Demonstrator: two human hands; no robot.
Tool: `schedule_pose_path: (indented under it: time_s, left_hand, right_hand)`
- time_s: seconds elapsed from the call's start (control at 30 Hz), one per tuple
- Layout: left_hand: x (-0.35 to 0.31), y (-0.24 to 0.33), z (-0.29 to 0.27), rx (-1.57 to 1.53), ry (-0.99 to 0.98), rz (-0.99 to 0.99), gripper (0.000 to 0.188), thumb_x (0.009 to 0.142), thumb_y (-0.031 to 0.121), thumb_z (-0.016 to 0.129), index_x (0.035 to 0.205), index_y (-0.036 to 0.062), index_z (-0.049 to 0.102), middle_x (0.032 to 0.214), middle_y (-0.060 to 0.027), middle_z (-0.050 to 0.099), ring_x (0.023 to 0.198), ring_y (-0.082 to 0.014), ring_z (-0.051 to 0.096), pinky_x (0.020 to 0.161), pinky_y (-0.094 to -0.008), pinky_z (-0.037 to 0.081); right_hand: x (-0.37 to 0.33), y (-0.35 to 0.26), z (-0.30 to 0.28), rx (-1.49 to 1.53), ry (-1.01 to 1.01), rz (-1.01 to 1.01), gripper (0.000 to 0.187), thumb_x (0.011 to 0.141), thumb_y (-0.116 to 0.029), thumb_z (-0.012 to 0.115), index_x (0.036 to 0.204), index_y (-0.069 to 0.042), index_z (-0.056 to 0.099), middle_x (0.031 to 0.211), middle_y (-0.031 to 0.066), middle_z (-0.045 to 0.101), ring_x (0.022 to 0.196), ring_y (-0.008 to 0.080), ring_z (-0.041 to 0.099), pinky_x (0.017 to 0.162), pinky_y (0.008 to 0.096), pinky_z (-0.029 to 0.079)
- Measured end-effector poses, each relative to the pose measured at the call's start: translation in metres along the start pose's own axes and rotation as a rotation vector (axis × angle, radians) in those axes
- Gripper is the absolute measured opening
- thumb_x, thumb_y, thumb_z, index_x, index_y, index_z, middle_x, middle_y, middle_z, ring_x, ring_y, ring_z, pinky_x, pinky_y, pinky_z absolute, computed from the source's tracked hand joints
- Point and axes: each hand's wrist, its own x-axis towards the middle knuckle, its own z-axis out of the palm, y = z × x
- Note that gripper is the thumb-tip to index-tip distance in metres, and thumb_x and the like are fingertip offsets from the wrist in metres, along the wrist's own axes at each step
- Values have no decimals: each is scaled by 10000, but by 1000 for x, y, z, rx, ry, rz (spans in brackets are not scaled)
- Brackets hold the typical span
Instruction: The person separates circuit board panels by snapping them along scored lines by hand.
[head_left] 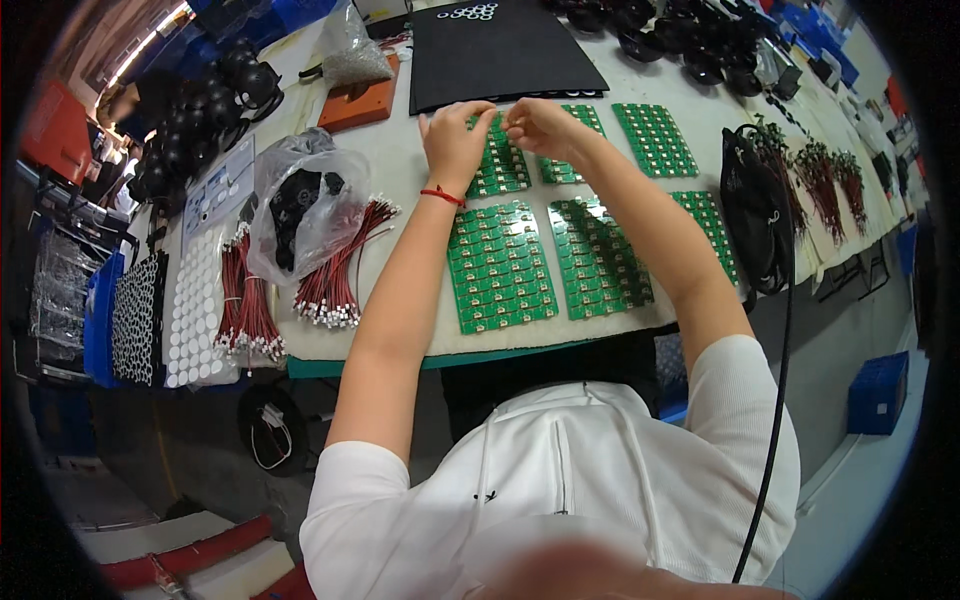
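Note:
Several green circuit board panels (502,265) lie flat in two rows on the cloth-covered table. My left hand (458,143) is over the far-left panel (500,168), its thumb and forefinger closed near that panel's far edge. Just to the right, my right hand (548,130) reaches over the same edge with its fingertips pinched together. Whatever either hand holds is too small or too hidden to make out. My right forearm covers parts of the middle panels, and a red cord bracelet circles my left wrist.
Left of the panels lie bundles of red wires with white connectors (335,270) and a plastic bag with black pieces (300,215). Beyond my hands is a black sheet (500,55), beside an orange block (362,95). On the right are a black mesh bag (752,215) and red-wire bunches (822,195).

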Motion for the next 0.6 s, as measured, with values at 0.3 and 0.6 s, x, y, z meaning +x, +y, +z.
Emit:
schedule_pose_path:
  time_s: [0.3,0.6]
  left_hand:
    - [8,-21,3,-370,38,-45,186,816,234,751,917,79,770,1037,-98,730,985,-274,684,866,-376,518]
    - [-8,-22,1,166,-361,65,176,822,316,713,883,167,783,1013,-34,725,1026,-246,637,951,-472,376]
  right_hand:
    - [3,6,1,134,-43,-20,271,1048,-244,425,858,-106,560,671,-57,462,555,67,414,454,234,304]
    - [0,7,-12,-1306,77,-478,232,742,-169,772,924,-28,744,938,172,719,893,312,688,808,401,525]
